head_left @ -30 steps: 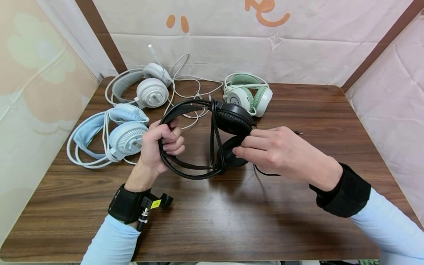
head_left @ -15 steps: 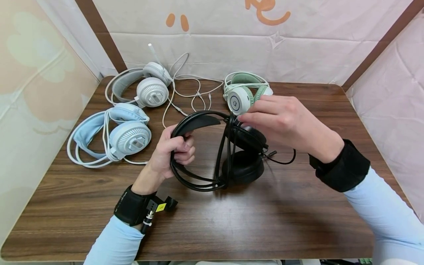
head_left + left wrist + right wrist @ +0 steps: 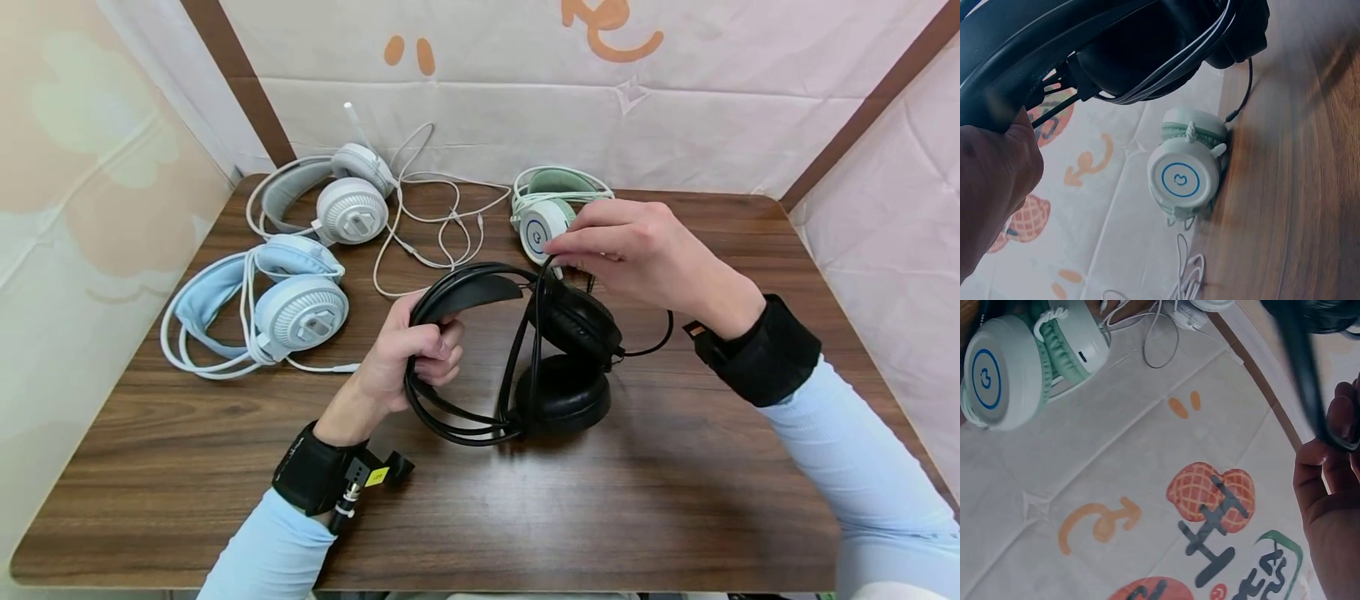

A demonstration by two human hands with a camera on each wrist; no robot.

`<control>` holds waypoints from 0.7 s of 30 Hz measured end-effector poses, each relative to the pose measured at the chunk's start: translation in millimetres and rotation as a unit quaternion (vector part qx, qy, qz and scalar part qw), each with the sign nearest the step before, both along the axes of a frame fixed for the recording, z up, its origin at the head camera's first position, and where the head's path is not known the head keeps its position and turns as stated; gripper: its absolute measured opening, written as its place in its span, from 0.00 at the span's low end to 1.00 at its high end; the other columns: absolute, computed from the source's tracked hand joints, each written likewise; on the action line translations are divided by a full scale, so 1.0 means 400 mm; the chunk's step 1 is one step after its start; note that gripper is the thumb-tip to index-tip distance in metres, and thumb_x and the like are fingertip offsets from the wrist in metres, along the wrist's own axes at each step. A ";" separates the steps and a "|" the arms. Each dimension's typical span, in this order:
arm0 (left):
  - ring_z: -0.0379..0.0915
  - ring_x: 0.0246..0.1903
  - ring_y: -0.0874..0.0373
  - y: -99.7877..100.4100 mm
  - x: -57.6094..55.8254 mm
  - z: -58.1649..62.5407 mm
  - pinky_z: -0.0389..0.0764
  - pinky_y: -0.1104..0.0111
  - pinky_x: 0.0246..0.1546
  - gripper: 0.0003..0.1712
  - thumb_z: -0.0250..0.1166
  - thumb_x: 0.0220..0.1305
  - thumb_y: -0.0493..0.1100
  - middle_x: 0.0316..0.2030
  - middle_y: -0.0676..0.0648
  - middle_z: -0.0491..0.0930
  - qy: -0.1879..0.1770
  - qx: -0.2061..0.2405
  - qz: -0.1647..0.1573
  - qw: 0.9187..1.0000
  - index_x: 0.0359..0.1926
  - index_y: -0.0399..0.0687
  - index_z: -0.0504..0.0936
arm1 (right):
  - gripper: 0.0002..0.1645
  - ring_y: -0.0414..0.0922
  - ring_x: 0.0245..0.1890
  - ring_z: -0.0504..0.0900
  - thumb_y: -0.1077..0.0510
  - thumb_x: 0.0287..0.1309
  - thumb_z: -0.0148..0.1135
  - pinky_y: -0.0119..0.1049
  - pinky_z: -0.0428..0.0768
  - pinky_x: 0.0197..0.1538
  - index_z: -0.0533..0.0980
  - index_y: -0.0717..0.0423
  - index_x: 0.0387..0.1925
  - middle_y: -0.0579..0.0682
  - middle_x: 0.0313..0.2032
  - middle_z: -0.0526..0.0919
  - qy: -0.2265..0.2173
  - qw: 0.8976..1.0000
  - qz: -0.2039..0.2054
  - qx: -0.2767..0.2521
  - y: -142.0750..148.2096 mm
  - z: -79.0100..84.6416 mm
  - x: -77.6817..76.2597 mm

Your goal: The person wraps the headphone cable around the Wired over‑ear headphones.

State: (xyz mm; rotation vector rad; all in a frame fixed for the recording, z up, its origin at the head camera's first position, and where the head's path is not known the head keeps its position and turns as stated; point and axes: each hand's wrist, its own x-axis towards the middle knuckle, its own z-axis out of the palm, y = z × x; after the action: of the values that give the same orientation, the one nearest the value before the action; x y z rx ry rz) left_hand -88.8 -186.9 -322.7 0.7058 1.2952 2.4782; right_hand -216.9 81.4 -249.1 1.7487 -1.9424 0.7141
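My left hand (image 3: 420, 350) grips the headband of a pair of black headphones (image 3: 562, 392), fingers curled round it. The two ear cups point right, with several loops of black cable (image 3: 517, 375) wound across the band beside them. Over the upper ear cup, my right hand (image 3: 652, 250) pinches a strand of that cable between thumb and fingertips. A free length of cable (image 3: 663, 337) curves out to the right of the cups. In the left wrist view the headband (image 3: 1054, 50) fills the top left, above the curled hand. The right wrist view shows fingertips (image 3: 1341, 412) at a dark cable.
White-and-green headphones (image 3: 542, 229) stand at the back, partly behind my right hand. Grey-white headphones (image 3: 352, 208) with a loose white cable (image 3: 450, 218) lie at the back left. Light blue headphones (image 3: 300, 312) lie in front of those. A printed cloth wall (image 3: 525, 108) borders the brown table (image 3: 675, 517).
My right hand has left the ear cups, moved up and taken hold of the wound cable. The left hand has shifted the black headphones right and slightly towards the table's front.
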 end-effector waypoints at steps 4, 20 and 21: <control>0.39 0.12 0.60 0.002 0.003 0.001 0.40 0.69 0.11 0.23 0.42 0.44 0.24 0.16 0.50 0.51 -0.001 0.012 -0.015 1.000 0.39 0.46 0.74 | 0.15 0.38 0.29 0.76 0.70 0.53 0.73 0.24 0.71 0.35 0.87 0.58 0.43 0.52 0.34 0.86 -0.026 1.000 -0.003 -0.007 0.006 -0.009 -0.026; 0.42 0.13 0.61 -0.011 0.014 0.006 0.42 0.72 0.13 0.38 0.32 0.38 0.23 0.16 0.50 0.51 0.022 0.118 -0.123 0.985 0.49 0.40 0.76 | 0.14 0.31 0.28 0.77 0.74 0.52 0.71 0.20 0.66 0.30 0.88 0.60 0.41 0.52 0.35 0.90 -0.129 0.989 -0.047 -0.046 0.043 -0.030 -0.087; 0.42 0.13 0.61 -0.011 0.015 0.006 0.42 0.72 0.13 0.38 0.32 0.38 0.23 0.17 0.50 0.51 0.022 0.121 -0.125 0.985 0.50 0.40 0.76 | 0.14 0.32 0.27 0.77 0.74 0.52 0.71 0.21 0.66 0.30 0.88 0.60 0.41 0.52 0.35 0.90 -0.133 0.989 -0.050 -0.046 0.045 -0.032 -0.090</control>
State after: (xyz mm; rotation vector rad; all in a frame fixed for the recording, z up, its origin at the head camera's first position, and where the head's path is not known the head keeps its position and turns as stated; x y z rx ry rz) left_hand -82.8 -191.4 -320.2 0.9220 0.8637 2.4448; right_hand -252.9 99.3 -261.9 1.5540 -2.1143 1.0272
